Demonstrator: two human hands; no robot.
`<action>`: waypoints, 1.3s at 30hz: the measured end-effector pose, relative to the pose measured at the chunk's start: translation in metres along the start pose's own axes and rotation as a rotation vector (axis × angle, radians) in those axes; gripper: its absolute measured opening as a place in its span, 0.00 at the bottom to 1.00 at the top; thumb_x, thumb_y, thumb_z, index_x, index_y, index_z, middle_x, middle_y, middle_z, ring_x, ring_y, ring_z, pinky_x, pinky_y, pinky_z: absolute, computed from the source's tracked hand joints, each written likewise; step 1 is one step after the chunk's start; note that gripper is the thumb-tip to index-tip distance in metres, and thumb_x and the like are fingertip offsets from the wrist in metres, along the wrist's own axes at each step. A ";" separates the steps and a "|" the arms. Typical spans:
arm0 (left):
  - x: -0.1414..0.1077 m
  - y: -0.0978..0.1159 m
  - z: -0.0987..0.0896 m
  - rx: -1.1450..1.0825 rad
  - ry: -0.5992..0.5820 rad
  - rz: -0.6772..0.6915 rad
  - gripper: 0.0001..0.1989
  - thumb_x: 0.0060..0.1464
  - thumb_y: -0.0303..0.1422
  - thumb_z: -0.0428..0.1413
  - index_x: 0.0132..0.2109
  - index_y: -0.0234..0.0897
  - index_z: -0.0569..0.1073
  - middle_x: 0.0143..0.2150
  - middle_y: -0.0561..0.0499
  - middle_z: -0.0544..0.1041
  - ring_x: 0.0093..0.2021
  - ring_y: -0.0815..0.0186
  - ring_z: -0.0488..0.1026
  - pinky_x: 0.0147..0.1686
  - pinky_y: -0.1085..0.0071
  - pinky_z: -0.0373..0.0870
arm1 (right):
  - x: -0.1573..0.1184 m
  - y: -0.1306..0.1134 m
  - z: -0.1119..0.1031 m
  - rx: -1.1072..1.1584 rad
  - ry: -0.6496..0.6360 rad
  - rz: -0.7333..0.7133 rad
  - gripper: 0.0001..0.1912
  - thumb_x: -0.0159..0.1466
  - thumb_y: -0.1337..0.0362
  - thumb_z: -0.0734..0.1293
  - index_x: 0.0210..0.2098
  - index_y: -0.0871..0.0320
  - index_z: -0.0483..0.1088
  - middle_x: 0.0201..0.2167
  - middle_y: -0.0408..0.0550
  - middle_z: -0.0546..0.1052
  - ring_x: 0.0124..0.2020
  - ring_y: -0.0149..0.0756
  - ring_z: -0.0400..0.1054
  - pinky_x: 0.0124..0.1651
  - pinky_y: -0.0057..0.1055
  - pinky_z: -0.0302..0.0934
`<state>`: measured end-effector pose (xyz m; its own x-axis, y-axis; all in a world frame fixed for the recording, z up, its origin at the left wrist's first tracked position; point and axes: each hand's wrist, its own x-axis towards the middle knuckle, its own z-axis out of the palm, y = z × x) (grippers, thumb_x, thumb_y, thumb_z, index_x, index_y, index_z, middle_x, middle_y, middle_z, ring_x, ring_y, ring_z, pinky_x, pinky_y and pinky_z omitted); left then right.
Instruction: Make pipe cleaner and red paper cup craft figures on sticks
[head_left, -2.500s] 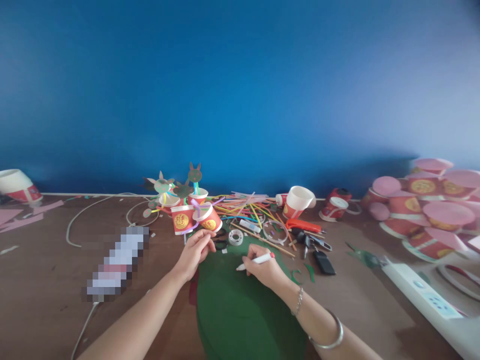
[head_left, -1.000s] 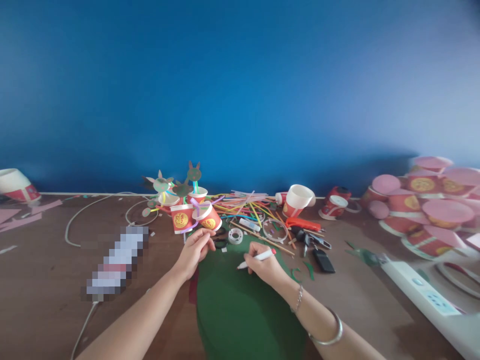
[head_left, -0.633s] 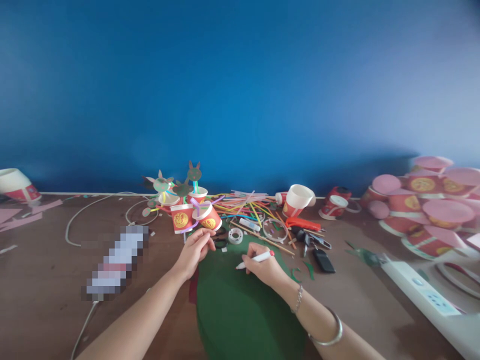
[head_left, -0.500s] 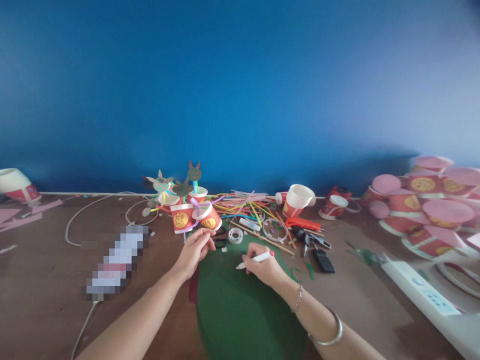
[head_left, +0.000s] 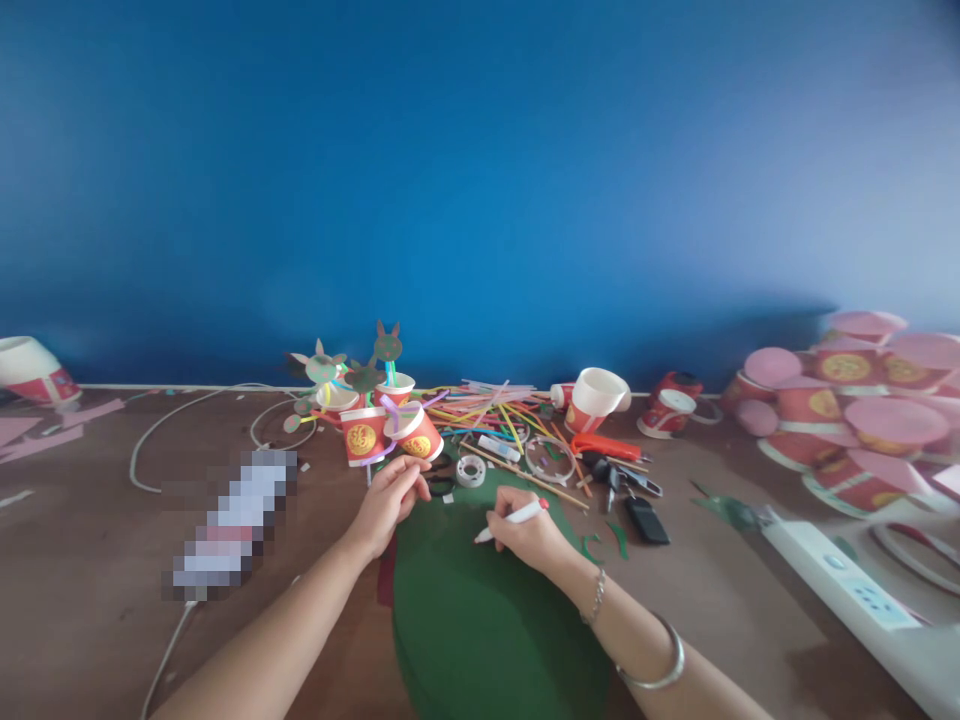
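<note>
My right hand (head_left: 520, 524) grips a white marker (head_left: 517, 516) with a red end like a pen. The marker's tip points down at a large green sheet (head_left: 495, 620), at or just above its surface. My left hand (head_left: 390, 502) is by the sheet's upper left edge, its fingers curled together in a pinch. What lies between those fingers, if anything, is hidden. Just beyond its fingertips is a tilted red paper cup (head_left: 417, 436) with purple straws; I cannot tell whether they touch. Black scissor-like handles (head_left: 441, 487) lie beside the left hand.
Paper cups with animal heads (head_left: 322, 368) stand behind my left hand. Behind the sheet lie a tape roll (head_left: 471, 471), coloured straws (head_left: 502, 415), an orange cutter (head_left: 607, 447) and keys (head_left: 613, 485). At right are a power strip (head_left: 844, 575) and stacked pink-topped cups (head_left: 847, 405).
The marker's tip has shifted very slightly, and the right fingers with it. My left hand stays in place.
</note>
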<state>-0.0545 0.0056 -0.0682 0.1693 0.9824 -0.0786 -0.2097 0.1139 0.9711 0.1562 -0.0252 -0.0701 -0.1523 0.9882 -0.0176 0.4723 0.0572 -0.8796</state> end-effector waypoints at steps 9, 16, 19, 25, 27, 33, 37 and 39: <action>0.000 0.000 -0.001 0.000 -0.009 0.001 0.16 0.50 0.43 0.56 0.38 0.34 0.69 0.21 0.56 0.72 0.12 0.80 0.47 0.14 0.79 0.37 | 0.000 0.002 0.000 0.033 0.012 0.030 0.09 0.52 0.67 0.61 0.18 0.55 0.56 0.11 0.37 0.68 0.14 0.27 0.59 0.19 0.22 0.50; 0.001 -0.002 -0.002 -0.010 -0.016 0.001 0.15 0.51 0.42 0.56 0.39 0.34 0.69 0.21 0.55 0.72 0.12 0.81 0.47 0.14 0.79 0.37 | 0.000 0.002 0.001 0.035 0.031 0.046 0.09 0.52 0.66 0.61 0.18 0.55 0.56 0.11 0.37 0.68 0.14 0.27 0.58 0.20 0.22 0.50; 0.001 -0.002 -0.002 -0.007 -0.013 -0.003 0.16 0.51 0.42 0.56 0.39 0.34 0.69 0.21 0.55 0.72 0.12 0.81 0.47 0.14 0.79 0.37 | 0.000 0.000 0.001 0.022 0.050 0.049 0.09 0.52 0.66 0.61 0.18 0.55 0.56 0.11 0.37 0.68 0.14 0.27 0.59 0.20 0.22 0.51; 0.001 -0.003 -0.003 -0.002 -0.015 -0.003 0.16 0.51 0.43 0.55 0.39 0.34 0.69 0.21 0.55 0.72 0.12 0.81 0.47 0.14 0.80 0.37 | 0.001 -0.001 0.000 0.010 0.053 0.046 0.09 0.53 0.66 0.61 0.18 0.55 0.56 0.11 0.38 0.68 0.15 0.26 0.59 0.20 0.22 0.51; 0.001 -0.004 -0.003 -0.002 -0.017 0.002 0.16 0.52 0.42 0.55 0.39 0.33 0.69 0.21 0.55 0.72 0.12 0.81 0.47 0.14 0.80 0.37 | 0.001 0.000 0.000 0.010 0.049 0.047 0.09 0.53 0.66 0.61 0.18 0.55 0.56 0.11 0.38 0.68 0.14 0.26 0.60 0.20 0.21 0.51; 0.002 -0.005 -0.003 0.001 -0.021 0.011 0.16 0.52 0.42 0.55 0.40 0.33 0.69 0.21 0.55 0.72 0.12 0.81 0.47 0.14 0.80 0.37 | 0.001 0.001 0.000 0.023 0.022 0.047 0.09 0.52 0.67 0.61 0.18 0.55 0.57 0.11 0.38 0.69 0.14 0.27 0.60 0.20 0.22 0.51; 0.002 -0.005 -0.004 0.004 -0.025 0.015 0.15 0.52 0.42 0.55 0.39 0.34 0.69 0.21 0.56 0.71 0.12 0.81 0.47 0.14 0.80 0.37 | 0.001 0.003 0.000 0.008 0.015 0.016 0.10 0.52 0.67 0.61 0.17 0.55 0.56 0.11 0.38 0.69 0.14 0.27 0.60 0.20 0.22 0.51; 0.002 -0.005 -0.004 0.001 -0.024 0.014 0.15 0.52 0.42 0.55 0.40 0.33 0.69 0.21 0.56 0.72 0.13 0.81 0.47 0.14 0.80 0.37 | 0.001 0.003 0.000 0.007 0.010 0.006 0.10 0.52 0.67 0.61 0.17 0.55 0.56 0.11 0.38 0.70 0.14 0.27 0.60 0.20 0.22 0.51</action>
<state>-0.0565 0.0075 -0.0738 0.1897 0.9800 -0.0600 -0.2115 0.1004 0.9722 0.1575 -0.0241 -0.0729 -0.1412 0.9898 -0.0181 0.4666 0.0504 -0.8830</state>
